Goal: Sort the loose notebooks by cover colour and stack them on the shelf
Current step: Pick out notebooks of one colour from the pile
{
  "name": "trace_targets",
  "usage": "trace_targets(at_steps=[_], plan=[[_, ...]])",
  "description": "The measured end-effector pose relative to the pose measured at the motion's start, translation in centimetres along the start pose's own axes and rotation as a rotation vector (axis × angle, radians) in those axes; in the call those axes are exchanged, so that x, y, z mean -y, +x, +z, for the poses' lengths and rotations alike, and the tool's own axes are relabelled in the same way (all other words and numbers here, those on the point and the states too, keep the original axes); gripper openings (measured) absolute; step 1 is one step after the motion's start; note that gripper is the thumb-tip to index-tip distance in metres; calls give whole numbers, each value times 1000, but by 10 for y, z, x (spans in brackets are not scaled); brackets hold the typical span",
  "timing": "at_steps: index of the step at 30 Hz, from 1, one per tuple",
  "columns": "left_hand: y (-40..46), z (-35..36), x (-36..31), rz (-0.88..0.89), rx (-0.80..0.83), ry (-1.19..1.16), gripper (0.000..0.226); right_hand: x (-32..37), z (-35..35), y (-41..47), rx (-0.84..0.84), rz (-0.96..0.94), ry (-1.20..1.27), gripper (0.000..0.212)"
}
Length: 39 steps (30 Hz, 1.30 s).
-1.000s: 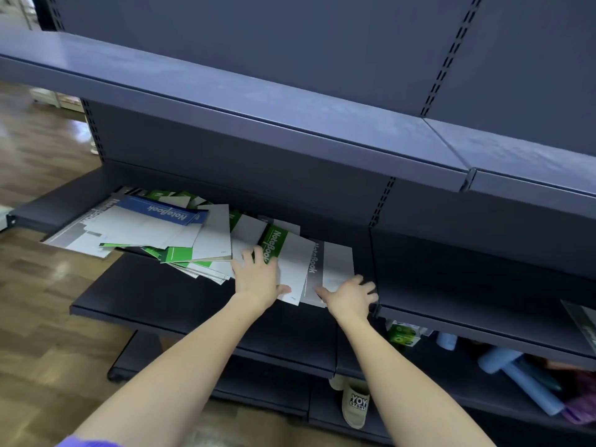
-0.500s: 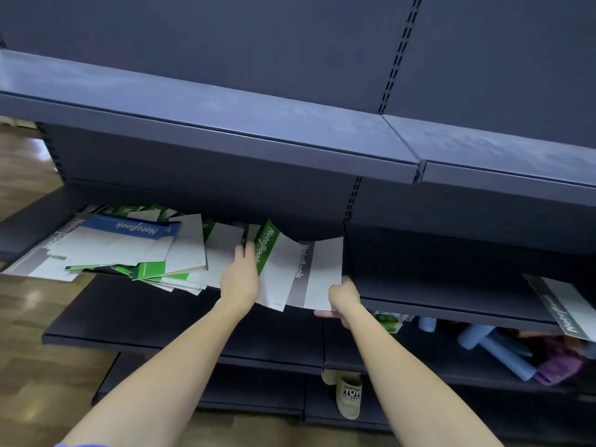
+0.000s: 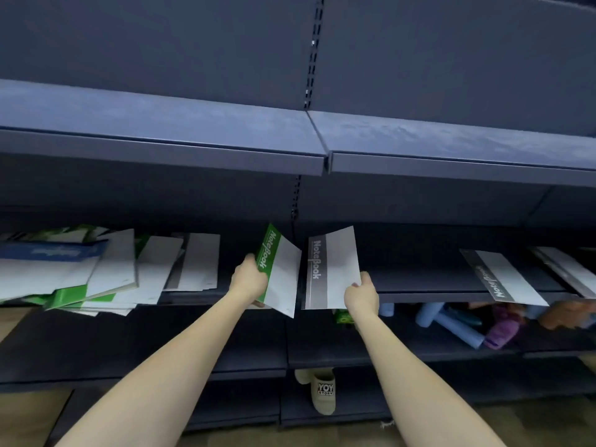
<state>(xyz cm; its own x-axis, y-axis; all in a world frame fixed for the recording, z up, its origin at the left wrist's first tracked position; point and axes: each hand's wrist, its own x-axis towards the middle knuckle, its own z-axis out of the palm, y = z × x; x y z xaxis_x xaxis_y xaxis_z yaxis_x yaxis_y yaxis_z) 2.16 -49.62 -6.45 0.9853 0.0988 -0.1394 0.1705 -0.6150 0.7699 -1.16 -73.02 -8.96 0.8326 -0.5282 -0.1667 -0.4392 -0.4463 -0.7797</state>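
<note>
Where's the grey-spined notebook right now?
In the head view, centre: the right hand holds the grey-spined notebook at the shelf front, beside the green-spined notebook.

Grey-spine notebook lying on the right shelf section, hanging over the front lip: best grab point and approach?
Probably the overhanging near corner of the grey-spine notebook. It lies flat, angled, jutting past the shelf lip, so that corner is free above and below. Come from the front and pinch it, thumb on top, fingers beneath.
</note>
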Motion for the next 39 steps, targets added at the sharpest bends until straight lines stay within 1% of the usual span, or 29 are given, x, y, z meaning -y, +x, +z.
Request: trace_targets(at_steps=[2,6,11,15,17,20,24,25,28,30,34,37,39], plan=[[-1,23,-22,8,35,-45,21,-15,-21,13,-16,10,15,41],[-2,76,-63,39,32,26,22,-48,-67,45,-37,18,14,40],[-12,154,-120,9,58,67,24,-96,-144,85,-75,20,-112,36],[-20,212,-165,47,51,86,23,-131,-207,118,-105,18,-167,33],[-21,235,-184,67,39,76,22,-144,-232,138,-138,12,-156,31],[-25,268,-217,94,25,51,22,-165,-270,166,-170,2,-124,35],[-31,299,-248,124,30,-28,17,-187,-314,195,-192,-7,-114,21],[-31,305,-253,129,27,-44,17,-190,-323,202,-195,-2,-113,21],[-34,320,-267,157,40,-78,13,-202,-342,226,-195,44,-112,31],[-36,327,-276,172,63,-90,12,-207,-351,239,-184,87,-71,31],[-36,334,-288,171,98,-96,12,-210,-361,256,-89,156,5,33],[-35,341,-295,183,112,-116,13,-212,-368,255,-60,194,-38,37],[-39,346,-299,188,117,-121,16,-216,-370,253,-32,170,-98,39]])
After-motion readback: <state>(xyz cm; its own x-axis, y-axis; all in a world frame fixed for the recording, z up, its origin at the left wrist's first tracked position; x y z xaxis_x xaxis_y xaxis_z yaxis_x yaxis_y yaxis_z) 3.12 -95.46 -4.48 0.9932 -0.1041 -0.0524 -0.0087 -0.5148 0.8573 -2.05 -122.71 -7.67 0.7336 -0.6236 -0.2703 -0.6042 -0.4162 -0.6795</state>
